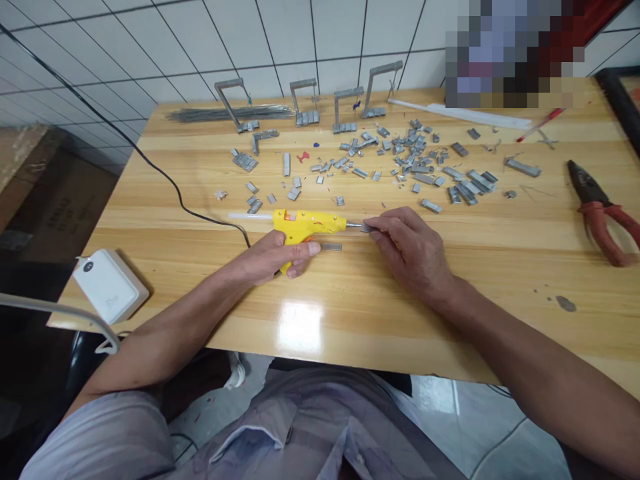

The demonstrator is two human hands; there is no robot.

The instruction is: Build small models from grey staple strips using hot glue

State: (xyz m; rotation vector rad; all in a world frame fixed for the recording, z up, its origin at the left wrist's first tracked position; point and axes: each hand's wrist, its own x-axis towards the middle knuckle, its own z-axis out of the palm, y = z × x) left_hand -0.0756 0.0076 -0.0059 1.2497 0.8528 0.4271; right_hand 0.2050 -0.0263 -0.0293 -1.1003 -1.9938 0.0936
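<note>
My left hand (pixel 280 257) is wrapped round the handle of a yellow hot glue gun (pixel 313 225), thumb lying near its orange trigger. A whitish glue stick (pixel 250 216) juts from the gun's rear. My right hand (pixel 413 250) pinches a small grey metal-looking piece (pixel 369 228) at the nozzle; the fingers partly hide it, and I cannot tell whether it touches the tip. Below the barrel, a short grey strip (pixel 331 247) lies on the wooden table (pixel 320 287).
Several grey hook-shaped stands (pixel 349 110) line the back by thin rods (pixel 230 114). Loose grey pieces (pixel 415 150) are scattered mid-table. Red-handled pliers (pixel 603 213) lie right, a white power bank (pixel 111 285) left. A black cord (pixel 165 175) crosses the left side.
</note>
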